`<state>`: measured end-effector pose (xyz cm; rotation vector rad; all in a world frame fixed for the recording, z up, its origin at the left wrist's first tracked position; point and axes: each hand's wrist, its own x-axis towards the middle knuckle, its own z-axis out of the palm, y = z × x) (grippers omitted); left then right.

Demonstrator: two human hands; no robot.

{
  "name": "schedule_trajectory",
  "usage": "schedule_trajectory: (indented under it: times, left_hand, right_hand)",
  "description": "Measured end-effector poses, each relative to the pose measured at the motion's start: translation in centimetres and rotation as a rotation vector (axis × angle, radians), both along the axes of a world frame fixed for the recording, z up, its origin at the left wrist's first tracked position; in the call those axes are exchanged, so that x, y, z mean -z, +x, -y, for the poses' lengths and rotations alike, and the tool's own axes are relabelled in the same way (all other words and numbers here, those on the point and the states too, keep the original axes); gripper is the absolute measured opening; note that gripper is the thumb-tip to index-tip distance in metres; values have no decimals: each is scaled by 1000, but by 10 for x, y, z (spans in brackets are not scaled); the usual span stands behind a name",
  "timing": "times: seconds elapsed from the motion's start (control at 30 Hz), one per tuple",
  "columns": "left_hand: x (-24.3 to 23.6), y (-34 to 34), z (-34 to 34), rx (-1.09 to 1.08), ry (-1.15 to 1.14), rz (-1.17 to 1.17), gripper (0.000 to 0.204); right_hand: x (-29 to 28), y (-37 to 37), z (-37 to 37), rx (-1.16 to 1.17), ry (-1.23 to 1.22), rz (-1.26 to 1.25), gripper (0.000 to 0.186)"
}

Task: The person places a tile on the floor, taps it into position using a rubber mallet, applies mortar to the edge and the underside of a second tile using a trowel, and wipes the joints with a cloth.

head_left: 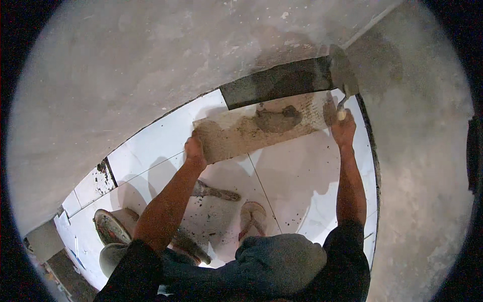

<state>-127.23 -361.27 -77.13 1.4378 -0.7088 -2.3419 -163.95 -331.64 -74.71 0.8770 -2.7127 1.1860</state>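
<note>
My left hand (194, 149) grips tan ridged rectangular tile (226, 135) | right hand (344, 132) holds pale-handled metal trowel (345, 79) | I'd keep the tile steady

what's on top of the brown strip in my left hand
A dark lump, probably mortar, sits on the brown strip within a darker patch; your left hand grips the strip's left end. The surface beneath the lump is covered and unseen.

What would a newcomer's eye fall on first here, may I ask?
Probably the tan panel, its left end in the left hand, with a dark patch on it. By its right end, the right hand holds a trowel, blade pointing away. Beyond, a dark strip lies along the wall.
</note>
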Motion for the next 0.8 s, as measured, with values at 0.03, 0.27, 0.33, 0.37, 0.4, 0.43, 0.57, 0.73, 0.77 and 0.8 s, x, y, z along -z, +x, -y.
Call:
schedule_trajectory:
  times: [0.03, 0.27, 0.33, 0.37, 0.4, 0.43, 0.57, 0.73, 0.77, 0.8]
  left_hand:
    - [-3, -3, -4, 6, -34, 65, 55]
    - [-36, 3, -21, 31, -71, -62, 53]
    - [-16, 8, -18, -18, -66, 38, 55]
    - [-13, 9, -20, 1, -64, 31, 55]
    - [-10, 11, -24, -12, -145, 46, 56]
    - [-7, 14, -24, -30, -228, 60, 57]
    - [16, 29, -8, -42, -178, 64, 56]
    - [-46, 16, -21, 44, -9, -45, 52]
    - [-45, 16, -21, 48, -9, -45, 52]
    - [-43, 17, -19, 115, -2, -82, 51]
  right_hand:
    - [-6, 10, -6, -17, -4, -29, 35]
    - [-113, 130, -13, -34, 484, 600, 41]
    - [-104, 136, -27, -242, 379, 440, 36]
    - [-99, 136, -30, -222, 377, 438, 36]
    - [-95, 133, -30, -217, 438, 382, 37]
    - [-94, 128, -28, -217, 499, 323, 39]
    - [-93, 105, -24, -179, 594, 494, 43]
    - [-101, 78, -31, -90, 549, 735, 44]
    - [-106, 75, -28, -36, 567, 821, 39]
    - [-101, 70, -29, -30, 566, 822, 39]
